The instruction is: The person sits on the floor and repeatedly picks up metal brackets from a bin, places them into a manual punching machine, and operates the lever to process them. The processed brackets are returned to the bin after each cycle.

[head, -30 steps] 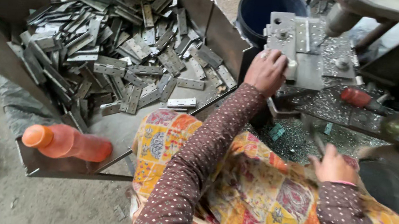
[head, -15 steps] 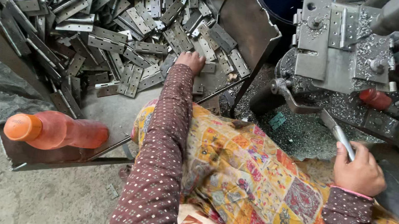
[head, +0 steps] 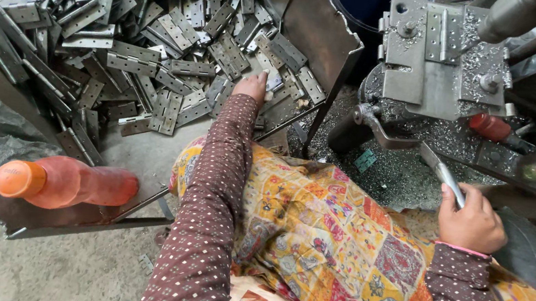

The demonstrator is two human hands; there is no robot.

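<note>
under the left hand (head: 251, 87) lie hinges (head: 128, 56); right hand (head: 472, 222) grips lever (head: 441, 170).

The metal bin wall (head: 324, 37) stands between the heaped hinges (head: 124, 35) and the machine block (head: 442, 59). An orange bottle (head: 64, 182) blocks the bin's near corner; bare bin floor (head: 144, 148) beside it lies open.

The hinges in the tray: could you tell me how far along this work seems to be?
Done: nothing finished shows. In hand: the left hand reaches into the hinge pile; the right hand grips the machine's lever. Left: the tray holds many hinges.
</note>
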